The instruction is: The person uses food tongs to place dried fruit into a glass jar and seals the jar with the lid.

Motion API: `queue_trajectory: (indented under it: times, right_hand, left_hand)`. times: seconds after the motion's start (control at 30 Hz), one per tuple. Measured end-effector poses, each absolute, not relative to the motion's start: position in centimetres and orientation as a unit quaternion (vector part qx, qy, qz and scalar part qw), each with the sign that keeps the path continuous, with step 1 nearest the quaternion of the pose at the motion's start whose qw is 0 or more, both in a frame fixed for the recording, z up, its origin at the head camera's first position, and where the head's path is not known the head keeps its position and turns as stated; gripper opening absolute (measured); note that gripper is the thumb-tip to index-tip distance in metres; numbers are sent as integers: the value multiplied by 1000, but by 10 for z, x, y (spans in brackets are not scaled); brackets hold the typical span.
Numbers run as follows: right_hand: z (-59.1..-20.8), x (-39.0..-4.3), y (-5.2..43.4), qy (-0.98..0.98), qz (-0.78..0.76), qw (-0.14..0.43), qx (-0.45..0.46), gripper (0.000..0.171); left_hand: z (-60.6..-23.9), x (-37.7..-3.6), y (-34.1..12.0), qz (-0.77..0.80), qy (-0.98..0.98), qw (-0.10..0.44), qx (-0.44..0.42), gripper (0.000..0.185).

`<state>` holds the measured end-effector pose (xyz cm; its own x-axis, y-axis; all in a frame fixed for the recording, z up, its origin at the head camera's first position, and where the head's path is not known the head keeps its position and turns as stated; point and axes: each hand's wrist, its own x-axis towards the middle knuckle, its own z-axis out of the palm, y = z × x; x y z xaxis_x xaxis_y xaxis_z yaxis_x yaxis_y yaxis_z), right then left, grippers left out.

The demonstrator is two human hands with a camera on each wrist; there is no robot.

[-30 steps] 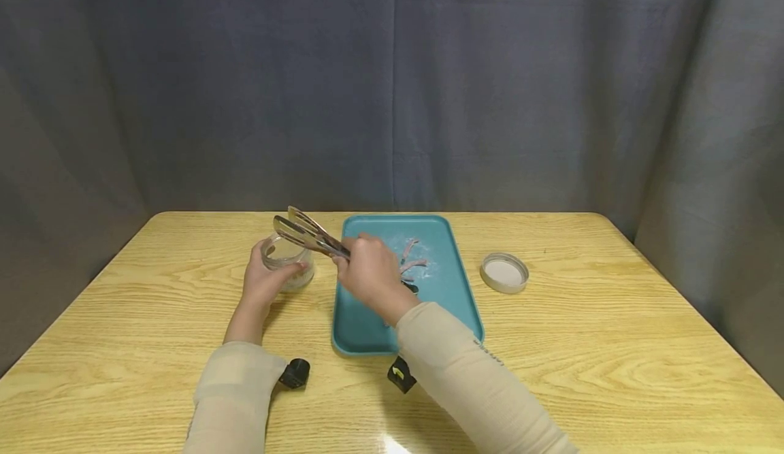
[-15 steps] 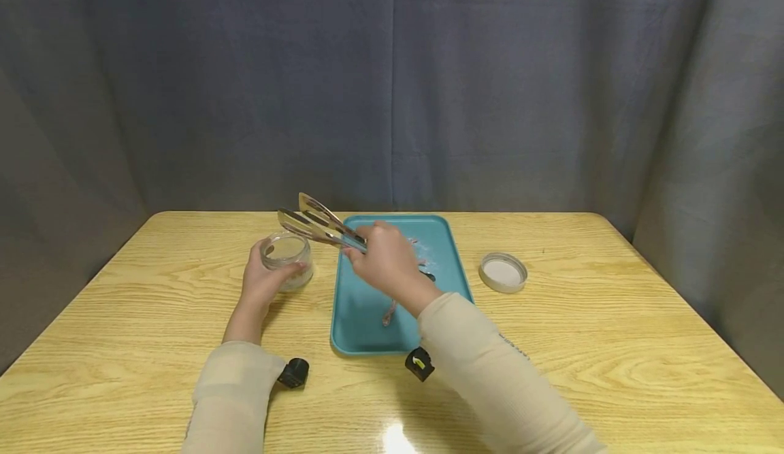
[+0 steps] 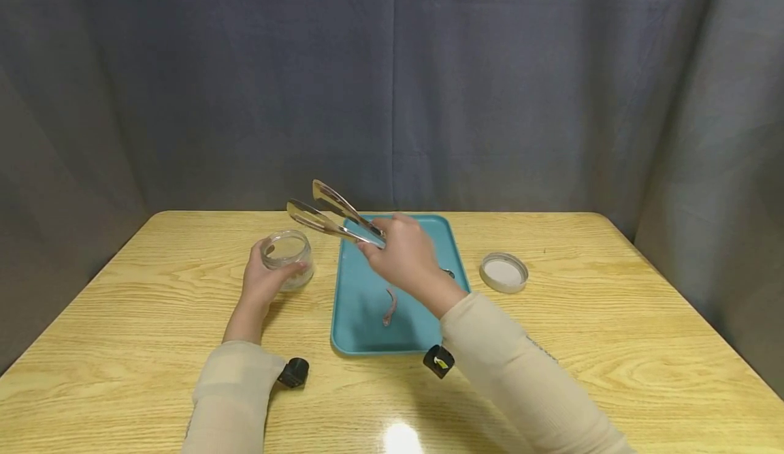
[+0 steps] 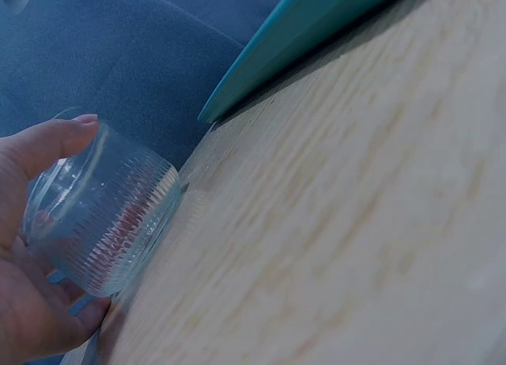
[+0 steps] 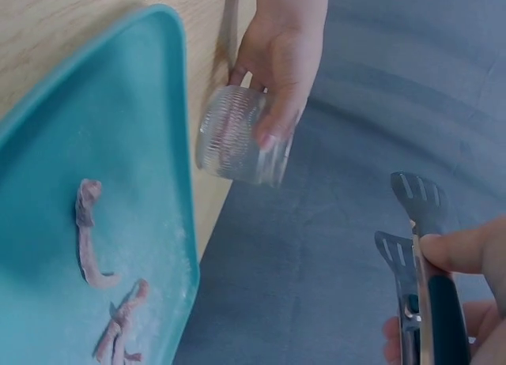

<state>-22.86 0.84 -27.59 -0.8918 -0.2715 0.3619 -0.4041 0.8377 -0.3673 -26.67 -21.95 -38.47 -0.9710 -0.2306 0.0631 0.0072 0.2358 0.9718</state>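
A clear glass jar [image 4: 118,215] with a ribbed lower wall stands without its lid at the left of the table. My left hand [image 3: 262,280] curls round its side, thumb at the front. Something pinkish shows through the ribs. Metal tongs [image 3: 363,239] with dark handle grips are held by my right hand [image 3: 407,253], raised over the tray. Their slotted tips are spread apart and point up and left, nothing between them. A pinkish strip [image 3: 389,307] dusted with white powder lies on the blue-green tray [image 3: 361,331]. Another branched pinkish piece [image 5: 118,325] shows in the right wrist view.
The jar's lid [image 3: 503,273] rests upside down on the wooden table [image 3: 600,318], right of the tray. A grey-blue curtain [image 3: 392,86] hangs behind the table. The tray's raised rim lies between the strips and the jar.
My right hand has moved right and away from the jar with the tongs, whose tips have spread wider. More of the front strip is uncovered. My left hand and the jar stay put.
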Motion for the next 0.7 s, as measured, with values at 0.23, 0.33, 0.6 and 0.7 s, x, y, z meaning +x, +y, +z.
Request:
queue_trajectory:
  times: [0.23,0.33,0.6,0.7]
  right_hand:
    - [-268,-224,19,-946,227,160,168,44]
    - [-267,-221,25,-947,225,167,158,44]
    - [-270,-213,40,-944,240,170,149,42]
    - [-273,-209,47,-942,245,165,157,42]
  left_hand:
    - [-384,-264,-220,-614,-780,93,72,93]
    - [-384,-264,-220,-614,-781,93,71,93]
    - [-382,-264,-220,-618,-778,96,63,92]
    - [-383,-265,-220,-619,-777,93,65,92]
